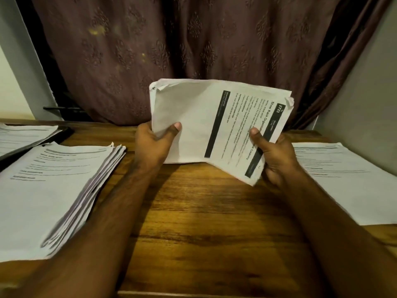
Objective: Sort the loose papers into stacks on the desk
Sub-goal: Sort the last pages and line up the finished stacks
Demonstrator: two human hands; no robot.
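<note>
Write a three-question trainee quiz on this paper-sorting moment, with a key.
1. True or false: both hands, left hand and right hand, grip the held bundle.
2. Which is thicker: the left stack or the right stack?
3. Multiple choice: the desk is A) glass B) wood C) metal.

Key: 1 true; 2 left stack; 3 B.

- "2723", white on a black box at the head of the printed sheet (242, 130)
- "Shoe Rack Organiz…" heading beneath it, cut off by a thumb
- "…Cleaning" further along that line
- Smaller print: illegible
</note>
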